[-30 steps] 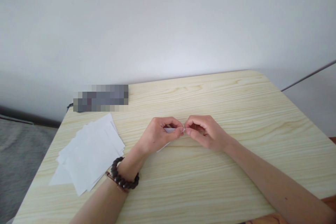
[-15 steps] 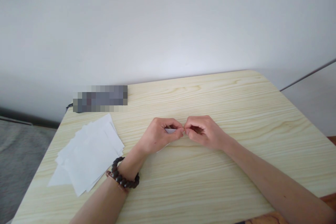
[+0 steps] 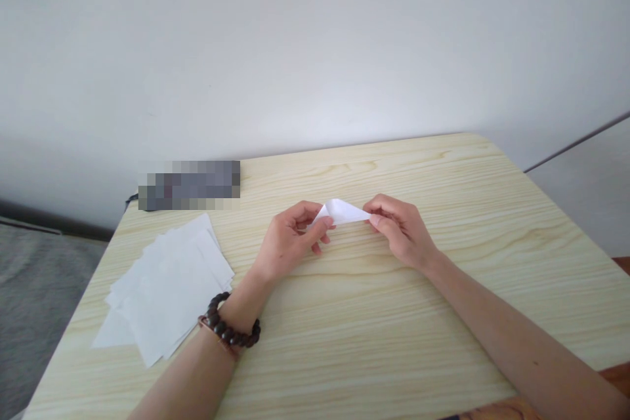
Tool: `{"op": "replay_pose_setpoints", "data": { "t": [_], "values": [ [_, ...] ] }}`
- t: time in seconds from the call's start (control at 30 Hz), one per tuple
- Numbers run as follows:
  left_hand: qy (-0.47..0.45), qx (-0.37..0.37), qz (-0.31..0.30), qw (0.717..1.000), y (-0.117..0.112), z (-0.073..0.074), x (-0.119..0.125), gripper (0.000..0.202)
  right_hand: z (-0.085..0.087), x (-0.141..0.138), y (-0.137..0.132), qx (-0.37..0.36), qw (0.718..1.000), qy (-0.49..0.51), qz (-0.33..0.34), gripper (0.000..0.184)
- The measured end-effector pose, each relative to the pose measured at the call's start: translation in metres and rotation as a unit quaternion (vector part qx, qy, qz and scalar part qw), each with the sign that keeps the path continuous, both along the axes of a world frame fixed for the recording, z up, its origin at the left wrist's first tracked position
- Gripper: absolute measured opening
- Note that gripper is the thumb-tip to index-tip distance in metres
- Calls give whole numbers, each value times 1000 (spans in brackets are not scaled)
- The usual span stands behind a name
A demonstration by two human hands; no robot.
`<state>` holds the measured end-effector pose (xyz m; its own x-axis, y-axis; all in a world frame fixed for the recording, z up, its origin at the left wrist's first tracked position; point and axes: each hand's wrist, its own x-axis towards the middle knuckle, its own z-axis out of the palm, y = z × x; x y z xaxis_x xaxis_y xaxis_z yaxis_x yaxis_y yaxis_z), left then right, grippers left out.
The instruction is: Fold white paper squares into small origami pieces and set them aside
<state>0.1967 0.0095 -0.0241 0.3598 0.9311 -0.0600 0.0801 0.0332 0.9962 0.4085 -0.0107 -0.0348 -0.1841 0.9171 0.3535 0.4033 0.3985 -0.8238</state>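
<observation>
A small folded piece of white paper [image 3: 343, 211] is held just above the light wooden table [image 3: 443, 210], near its middle. My left hand [image 3: 290, 243] pinches the paper's left end between thumb and fingers. My right hand [image 3: 401, 230] pinches its right end. The paper spans the gap between the two hands, folded into a narrow pointed shape. A dark beaded bracelet [image 3: 230, 331] is on my left wrist.
A loose stack of white paper sheets [image 3: 167, 289] lies on the table's left side. A blurred dark object [image 3: 189, 184] sits at the far left edge by the white wall. Grey floor shows to the left of the table.
Both hands have lifted and moved away from me and apart. The folded paper, before mostly hidden under the touching fingertips, now shows stretched between them.
</observation>
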Motion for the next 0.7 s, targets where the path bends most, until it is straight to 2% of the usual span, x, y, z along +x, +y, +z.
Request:
{"op": "replay_pose_setpoints", "data": {
  "t": [0.13,0.2,0.27,0.37,0.47,0.6,0.7],
  "values": [
    [45,20,-13,999,-3,-2,3,23,3,-4,-2,23,997,-52,43,12],
    [35,24,-9,999,-4,-3,4,24,3,-6,-3,25,995,-78,58,9],
    [3,22,13,1000,-4,-3,4,30,2,-7,-3,5,995,-83,47,15],
    [-46,25,45,998,-4,-3,3,35,0,-6,-2,-53,997,-48,16,17],
    [-70,46,50,995,-4,-4,3,33,-2,-4,-3,-86,996,3,19,14],
    [-82,79,56,992,-4,-7,2,27,-4,-3,-5,-98,993,64,29,10],
    [-78,96,63,990,-4,-7,2,19,-4,-3,-6,-87,993,60,47,10]
  ]
}}
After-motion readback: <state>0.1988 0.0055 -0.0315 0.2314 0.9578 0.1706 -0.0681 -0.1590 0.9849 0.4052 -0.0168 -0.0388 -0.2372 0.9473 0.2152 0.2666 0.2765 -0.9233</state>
